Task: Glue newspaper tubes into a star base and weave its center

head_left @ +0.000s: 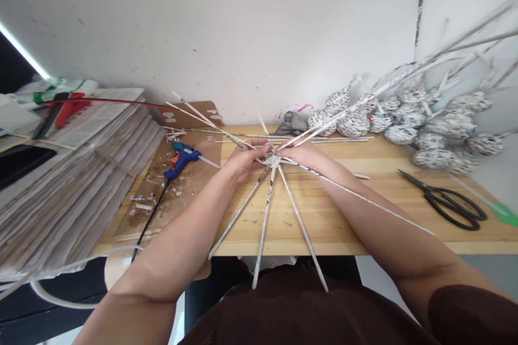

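Note:
Rolled newspaper sticks spread like spokes from a small woven paper centre above the wooden table. My left hand closes on the left side of this paper weaving, its fingers among the sticks. On the other side, my right hand grips the weaving near the centre; its fingertips are partly hidden. Three paper spokes, among them the middle paper stick, slope down toward my body and past the table's front edge. Other spokes rise to the upper left and upper right, and one crosses over my right forearm.
A blue glue gun lies on stained cardboard at left, beside a tall newspaper stack. Black scissors rest at right. Several woven paper balls are heaped against the wall, near a grey cloth. Loose paper sticks lie behind my hands.

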Motion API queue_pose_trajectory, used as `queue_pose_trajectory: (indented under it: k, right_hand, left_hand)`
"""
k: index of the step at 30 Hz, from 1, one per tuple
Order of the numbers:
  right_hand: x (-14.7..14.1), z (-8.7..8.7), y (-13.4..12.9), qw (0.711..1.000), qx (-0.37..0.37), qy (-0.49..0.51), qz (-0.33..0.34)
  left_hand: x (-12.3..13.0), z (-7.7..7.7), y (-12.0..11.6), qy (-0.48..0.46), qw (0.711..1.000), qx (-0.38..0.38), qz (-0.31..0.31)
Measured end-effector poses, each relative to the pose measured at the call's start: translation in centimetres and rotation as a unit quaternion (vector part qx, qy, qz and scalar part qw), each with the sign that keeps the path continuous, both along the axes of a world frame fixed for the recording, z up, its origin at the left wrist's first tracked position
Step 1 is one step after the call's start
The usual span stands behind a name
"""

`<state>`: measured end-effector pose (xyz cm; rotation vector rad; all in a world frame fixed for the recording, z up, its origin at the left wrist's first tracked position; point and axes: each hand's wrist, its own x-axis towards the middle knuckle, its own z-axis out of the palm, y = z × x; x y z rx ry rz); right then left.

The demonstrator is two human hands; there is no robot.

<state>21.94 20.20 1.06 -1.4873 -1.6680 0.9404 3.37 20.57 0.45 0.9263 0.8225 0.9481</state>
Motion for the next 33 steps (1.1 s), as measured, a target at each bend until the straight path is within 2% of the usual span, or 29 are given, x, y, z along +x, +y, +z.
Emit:
queue_pose_trajectory:
  k: [5,8,11,13,19,22,25,29,33]
  right_hand:
    - [2.0,0.2,1.1,0.999,0.0,0.047,-0.004]
    - [2.7,0.3,1.6,0.997,-0.005,0.08,0.0]
    - [2.8,0.3,1.6,0.996,-0.013,0.083,0.033]
    - [2.5,0.3,1.4,0.996,-0.01,0.066,0.058]
    - [1.4,0.7,0.4,0.996,-0.001,0.014,0.084]
    - [1.1,1.0,0.1,0.996,-0.009,-0.003,0.086]
    - [0.6,1.0,-0.2,0.995,-0.01,-0.014,0.096]
    - [0.1,1.0,-0.6,0.995,0.0,-0.021,0.1]
    - [0.6,1.1,-0.3,0.993,-0.018,-0.04,0.111]
  left_hand:
    - [-0.7,0.6,0.0,-0.03,0.996,-0.011,-0.084]
    - [-0.4,0.4,0.1,-0.032,0.997,-0.012,-0.068]
    - [0.1,-0.1,0.4,0.006,0.999,-0.034,-0.019]
    - [0.2,-0.5,0.6,0.025,0.998,-0.049,-0.007]
    - [-0.7,-0.5,0.8,-0.032,0.997,-0.028,-0.07]
    - [-0.7,-0.5,0.6,-0.015,0.996,-0.038,-0.08]
    - [-0.1,-0.9,0.2,0.004,0.996,0.012,-0.086]
    - [0.5,-1.6,-0.1,0.064,0.992,0.108,-0.034]
    - [0.5,-1.7,0.0,0.096,0.988,0.12,-0.016]
